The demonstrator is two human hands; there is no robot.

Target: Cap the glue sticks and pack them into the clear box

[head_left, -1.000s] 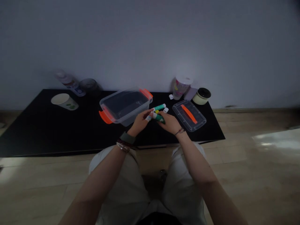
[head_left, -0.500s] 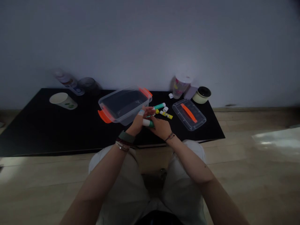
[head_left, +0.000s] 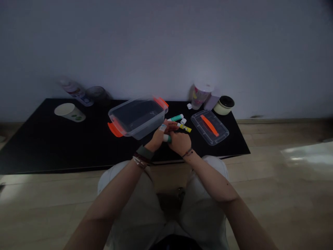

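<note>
My right hand [head_left: 180, 143] is closed around a green marker [head_left: 167, 138] whose white end sticks out to the left. My left hand [head_left: 158, 135] meets it there, fingers pinched at the marker's white end, with a small pale cap [head_left: 163, 127] at its fingertips. Just beyond the hands, on the black table [head_left: 65, 142], lie a second green marker [head_left: 176, 118], a yellow marker [head_left: 185, 127] and a loose white cap [head_left: 183, 121]. An open clear plastic box [head_left: 137, 117] with orange latches sits to the left of them.
The box's clear lid [head_left: 209, 126] with an orange handle lies to the right. At the back right stand a lidded cup [head_left: 200, 95] and a cream pot [head_left: 224, 106]. At the back left are a paper cup [head_left: 69, 111], a bottle [head_left: 74, 91] and a dark jar [head_left: 97, 93].
Both hands pulled back toward me from the markers on the table. My right hand carried a green marker along and now grips it more fully, with my left hand at its white end.
</note>
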